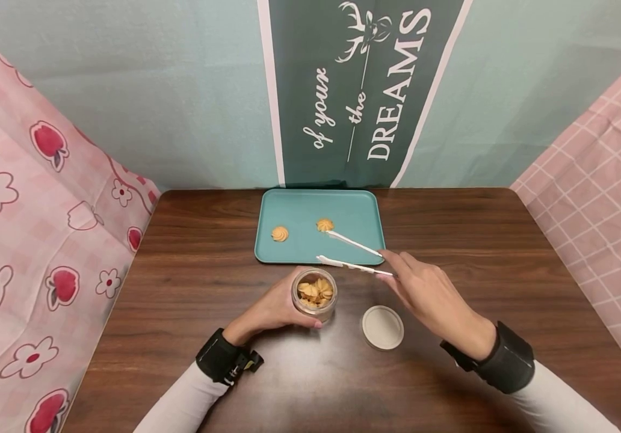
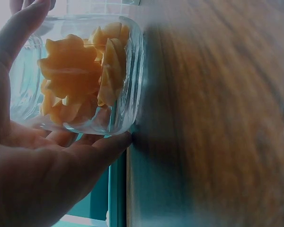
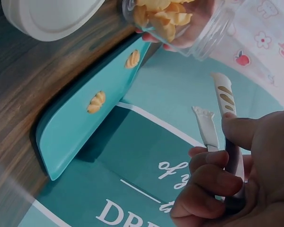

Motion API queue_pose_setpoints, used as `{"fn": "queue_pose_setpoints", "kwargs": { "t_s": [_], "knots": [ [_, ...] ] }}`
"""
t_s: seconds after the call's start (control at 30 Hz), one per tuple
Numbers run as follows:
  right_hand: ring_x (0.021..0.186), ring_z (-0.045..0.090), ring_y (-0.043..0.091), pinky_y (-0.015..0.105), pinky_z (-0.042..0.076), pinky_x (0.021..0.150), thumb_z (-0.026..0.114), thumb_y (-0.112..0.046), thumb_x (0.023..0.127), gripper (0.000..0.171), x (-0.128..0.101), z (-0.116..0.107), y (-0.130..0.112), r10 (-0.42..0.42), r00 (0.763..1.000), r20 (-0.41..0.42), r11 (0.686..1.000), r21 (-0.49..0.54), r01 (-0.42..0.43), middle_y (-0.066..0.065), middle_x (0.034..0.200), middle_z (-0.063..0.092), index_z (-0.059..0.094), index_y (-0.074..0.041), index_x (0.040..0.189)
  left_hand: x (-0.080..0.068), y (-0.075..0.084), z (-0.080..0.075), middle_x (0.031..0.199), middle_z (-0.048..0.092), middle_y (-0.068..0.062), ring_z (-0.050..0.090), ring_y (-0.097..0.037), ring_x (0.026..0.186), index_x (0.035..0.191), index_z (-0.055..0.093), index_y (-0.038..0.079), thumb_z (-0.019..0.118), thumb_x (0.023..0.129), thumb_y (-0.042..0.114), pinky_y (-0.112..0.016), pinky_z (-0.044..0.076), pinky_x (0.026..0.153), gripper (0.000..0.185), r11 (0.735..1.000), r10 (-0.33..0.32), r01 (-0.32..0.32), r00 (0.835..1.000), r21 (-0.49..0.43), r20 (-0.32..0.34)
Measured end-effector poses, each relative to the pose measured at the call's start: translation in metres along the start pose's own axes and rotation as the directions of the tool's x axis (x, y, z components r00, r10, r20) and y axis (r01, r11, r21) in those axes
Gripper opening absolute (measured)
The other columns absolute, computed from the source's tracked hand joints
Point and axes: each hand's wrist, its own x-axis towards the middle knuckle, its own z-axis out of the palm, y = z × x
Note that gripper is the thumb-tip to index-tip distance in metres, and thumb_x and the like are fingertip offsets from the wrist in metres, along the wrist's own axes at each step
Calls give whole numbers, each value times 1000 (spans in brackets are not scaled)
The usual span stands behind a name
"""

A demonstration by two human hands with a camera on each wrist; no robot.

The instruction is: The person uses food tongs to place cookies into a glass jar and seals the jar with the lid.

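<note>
In the head view my left hand grips a glass jar around its side, its open mouth facing up. Piped butter cookies fill part of it; through the glass in the left wrist view they lie stacked on one another. My right hand holds white tongs between thumb and fingers. The two arms of the tongs stand apart with nothing between them. One tip overlaps the right-hand cookie on the tray in the head view; the other tip is over the tray's front edge, near the jar.
A teal tray lies at the back of the wooden table, with a second cookie on its left half. The round cream lid rests right of the jar. Fabric hangs behind the table and along both sides.
</note>
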Motion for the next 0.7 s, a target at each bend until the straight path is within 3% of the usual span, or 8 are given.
{"fn": "queue_pose_setpoints", "kwargs": {
  "t_s": [0.53,0.6,0.7],
  "knots": [
    [59,43,10,24,35,50,34,-54,110,66,8,4,11,54,999,-5,998,-10,-54,3,79,56,62,2,130,0,0,0,138,62,-5,59,-22,127,145,51,14,102,66,15,-39,44,115,95,1000,-3,3,1000,17,-2],
    [59,43,11,25,35,50,41,-50,111,60,9,4,12,59,998,-6,998,-20,-59,3,79,55,62,3,130,0,0,0,138,62,-5,59,-21,127,145,51,14,102,66,15,-38,44,115,94,1000,-6,6,1000,15,0],
    [59,45,11,27,37,50,65,-33,107,43,11,5,15,68,998,2,997,-31,-68,5,81,58,62,3,130,1,0,0,138,62,-6,59,-22,127,145,51,13,102,67,16,-38,44,115,94,1000,-5,5,1000,11,3]
  ]
}}
